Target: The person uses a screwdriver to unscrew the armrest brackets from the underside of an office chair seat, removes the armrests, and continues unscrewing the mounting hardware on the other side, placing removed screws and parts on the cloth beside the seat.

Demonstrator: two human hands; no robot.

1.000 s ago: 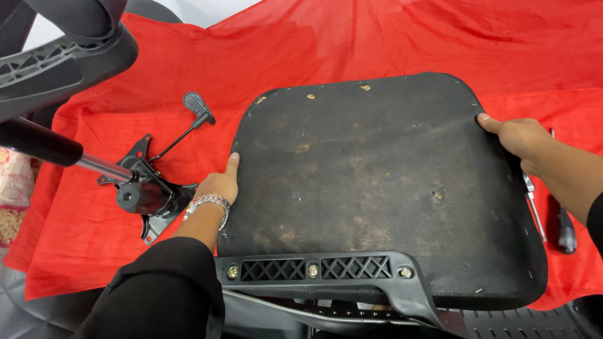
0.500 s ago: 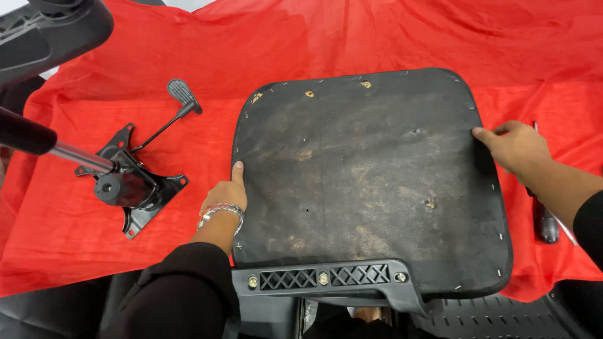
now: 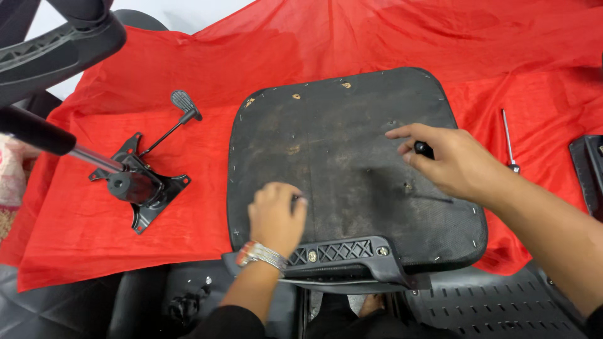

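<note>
- Two hands work over one black seat pan [image 3: 352,163], which lies underside up across the middle of a red cloth [image 3: 207,81] and overhangs its near edge.
- Nearest the camera, the left hand [image 3: 275,216] rests on the pan's near left part, fingers curled under; something small and dark shows at the fingertips, too hidden to name, so whether it is pinched I cannot tell. The weight of that hand looks to be what steadies the pan.
- Over the pan's right half the right hand [image 3: 449,160] hovers with the forefinger stretched out and the thumb and other fingers closed round a small dark object [image 3: 424,149], seemingly a handle or knob; the rest of it is covered.
- Small holes and marks dot the board near the right hand, and staples run along its rim.
- At the near edge a black plastic bracket [image 3: 342,251] with a lattice pattern and screws is fixed to the pan, close by the left wrist.
- Left of the pan, well apart, lies a black tilt mechanism [image 3: 141,188] with a lever [image 3: 182,107] and a gas cylinder [image 3: 44,135].
- Right of the pan a thin screwdriver [image 3: 507,138] lies on the cloth, out of the way.
- A chair armrest [image 3: 56,47] crosses the upper left corner; nothing lies between the hands and the board.
</note>
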